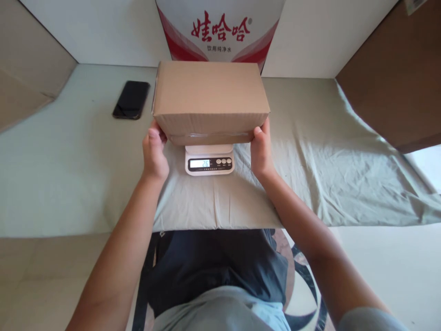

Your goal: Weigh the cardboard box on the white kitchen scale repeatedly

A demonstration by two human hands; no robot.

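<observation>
A closed brown cardboard box [211,88] is held level between my two hands, with a strip of clear tape along its near side. My left hand [155,149] grips its lower left corner, thumb on the near side and the other fingers mostly hidden. At the lower right corner, my right hand [262,147] holds it the same way. Beneath the box is a white digital kitchen scale [209,171], whose lit display appears to read 26. The box hides most of the scale's platform, and I cannot tell whether the two touch.
A black phone [131,99] lies left of the box on the pale green cloth [86,184]. Behind stands a white and red carton [220,27] with Chinese lettering. Large cardboard boxes flank the cloth at left [27,69] and right [396,78]. The cloth's front edge is near my body.
</observation>
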